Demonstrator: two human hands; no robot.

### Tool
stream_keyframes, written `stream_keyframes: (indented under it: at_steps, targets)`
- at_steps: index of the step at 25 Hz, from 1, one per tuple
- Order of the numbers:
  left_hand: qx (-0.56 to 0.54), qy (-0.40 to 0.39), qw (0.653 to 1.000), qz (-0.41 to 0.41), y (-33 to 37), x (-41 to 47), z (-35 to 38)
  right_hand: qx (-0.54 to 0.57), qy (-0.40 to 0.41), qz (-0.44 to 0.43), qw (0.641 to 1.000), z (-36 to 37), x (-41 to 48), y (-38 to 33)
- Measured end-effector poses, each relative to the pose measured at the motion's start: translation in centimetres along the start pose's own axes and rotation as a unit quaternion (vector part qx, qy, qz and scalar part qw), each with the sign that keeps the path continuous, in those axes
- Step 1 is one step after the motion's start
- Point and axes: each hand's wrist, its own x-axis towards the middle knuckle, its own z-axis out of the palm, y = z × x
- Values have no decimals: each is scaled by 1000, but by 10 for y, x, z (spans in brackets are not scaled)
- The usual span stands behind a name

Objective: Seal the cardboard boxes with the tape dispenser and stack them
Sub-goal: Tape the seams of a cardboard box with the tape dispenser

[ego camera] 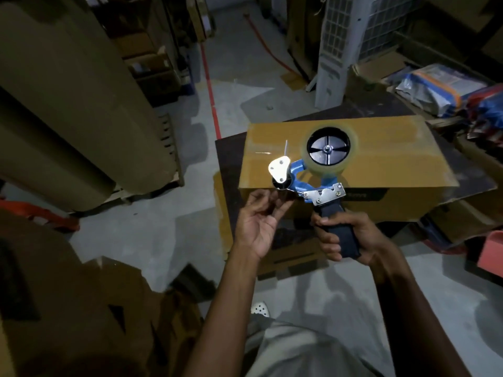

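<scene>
Head — left hand (257, 221) perhaps against dispenser (328, 149)

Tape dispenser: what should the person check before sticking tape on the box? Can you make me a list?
1. Tape dispenser held firmly: ok. The right hand has its grip around the black handle.
2. Tape roll loaded: ok. A clear roll sits on the wheel.
3. Loose tape end ready to stick: cannot tell. Clear tape is too hard to see here.
4. Left hand clear of the cutter: cannot tell. Its relaxed fingers are just under the front roller.
5. Cardboard box closed on top: ok. The top lies flat.
</scene>
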Motion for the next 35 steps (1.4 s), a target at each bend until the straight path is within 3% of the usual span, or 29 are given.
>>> stream_keyframes:
  at_steps: [5, 11, 14, 19, 23, 28, 31, 35]
  targets:
    - [87, -1, 996, 15, 84, 46, -54, 2, 20, -14, 1000, 31, 82, 7]
    - [254, 19, 967, 26, 141, 91, -87, -12, 35, -17, 999, 44, 134, 8]
    - [250, -49, 967, 10, 153, 109, -92, -31, 33, 1, 999, 43, 145, 1]
    - [259, -113, 958, -43, 144, 116, -93, -96, 118, -31, 988, 43, 152, -18]
    - [305, -67, 948, -59, 115, 122, -83, -152, 182, -66, 969, 44, 143, -31]
    - [163, -99, 967, -168, 45, 121, -67, -245, 232, -42, 940, 19, 111, -51]
    - [134, -97, 967, -194, 20, 137, -46, -239, 279, -54, 929, -8, 87, -53]
    - [219, -55, 958, -174, -5, 147, -4, -175, 310, -81, 931, -34, 53, -65]
